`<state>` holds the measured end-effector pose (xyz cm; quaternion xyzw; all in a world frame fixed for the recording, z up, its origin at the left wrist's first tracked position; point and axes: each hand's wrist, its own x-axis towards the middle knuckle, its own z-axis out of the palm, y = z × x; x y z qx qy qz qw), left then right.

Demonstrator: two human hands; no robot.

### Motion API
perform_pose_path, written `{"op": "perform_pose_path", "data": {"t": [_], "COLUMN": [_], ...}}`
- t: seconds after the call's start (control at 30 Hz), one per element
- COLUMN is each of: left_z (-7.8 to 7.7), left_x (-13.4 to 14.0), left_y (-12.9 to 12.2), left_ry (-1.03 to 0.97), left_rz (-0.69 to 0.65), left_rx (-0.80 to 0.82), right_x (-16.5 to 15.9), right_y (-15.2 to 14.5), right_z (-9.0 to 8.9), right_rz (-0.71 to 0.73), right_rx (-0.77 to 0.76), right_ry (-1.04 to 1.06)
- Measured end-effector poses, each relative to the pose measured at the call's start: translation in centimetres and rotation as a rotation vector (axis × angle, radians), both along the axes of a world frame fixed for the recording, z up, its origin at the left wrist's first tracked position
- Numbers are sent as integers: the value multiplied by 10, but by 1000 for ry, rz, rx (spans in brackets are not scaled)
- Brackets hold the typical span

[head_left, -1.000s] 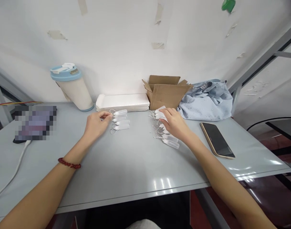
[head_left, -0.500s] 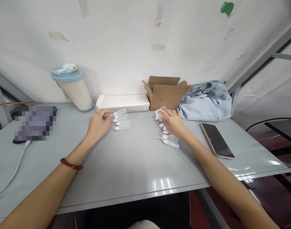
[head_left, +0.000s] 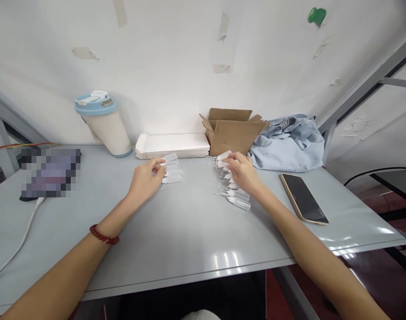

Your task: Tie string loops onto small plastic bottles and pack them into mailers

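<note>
Small translucent plastic bottles with white tapered caps and thin string loops lie on the grey table [head_left: 189, 231] in two groups. At the left group of small bottles [head_left: 173, 173], the thumb and fingers of my left hand [head_left: 146, 177] are closed in a pinch round the cap end of an upper bottle [head_left: 170, 157]. My right hand [head_left: 241, 171] reaches over the right group of bottles [head_left: 239, 203], which lie in an overlapping column. Its thumb and index finger pinch the topmost bottle [head_left: 224, 155]. My fingers hide parts of both held bottles.
Behind the groups lie a stack of white flat boxes [head_left: 173, 142] and an open cardboard box [head_left: 234, 138], with light blue cloth [head_left: 289, 144] beside it. A tumbler [head_left: 106, 129] leans back left. Phones [head_left: 304, 198] lie at both sides, the left one on a white cable [head_left: 25, 235].
My left hand has moved slightly right and closed over the cap ends of the left group. The fingers of my right hand have drawn together on the top bottle.
</note>
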<state>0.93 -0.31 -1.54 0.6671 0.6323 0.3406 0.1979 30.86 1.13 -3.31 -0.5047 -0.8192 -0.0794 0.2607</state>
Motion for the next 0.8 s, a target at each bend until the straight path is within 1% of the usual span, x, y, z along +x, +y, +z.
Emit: {"op": "perform_pose_path", "data": {"t": [0.1, 0.17, 0.2, 0.27, 0.33, 0.4, 0.47, 0.6, 0.8], "left_z": [1, 2, 3, 4, 5, 6, 7, 7, 8], "left_x": [5, 10, 12, 18, 23, 28, 31, 34, 38], "left_y": [-4, -9, -12, -18, -23, -28, -31, -34, -38], "left_ry": [-13, -28, -37, -61, -98, -138, -169, -201, -259], "left_rz": [-40, -94, -125, -188, -256, -321, -367, -391, -430], "left_rx": [-17, -15, -15, -37, -89, -143, -188, -259, -274], "right_x": [-6, -13, -16, -23, -29, -32, -35, -38, -41], "right_y": [-6, -13, -16, -23, -28, -32, -35, -38, -38], "right_z": [6, 12, 14, 18, 21, 22, 22, 21, 20], "right_rz": [125, 180, 189, 185, 184, 189, 185, 173, 175], "right_rx": [48, 25, -21, -167, -333, -461, -525, -563, -604], "right_ry": [224, 381, 459, 612, 748, 854, 912, 930, 910]}}
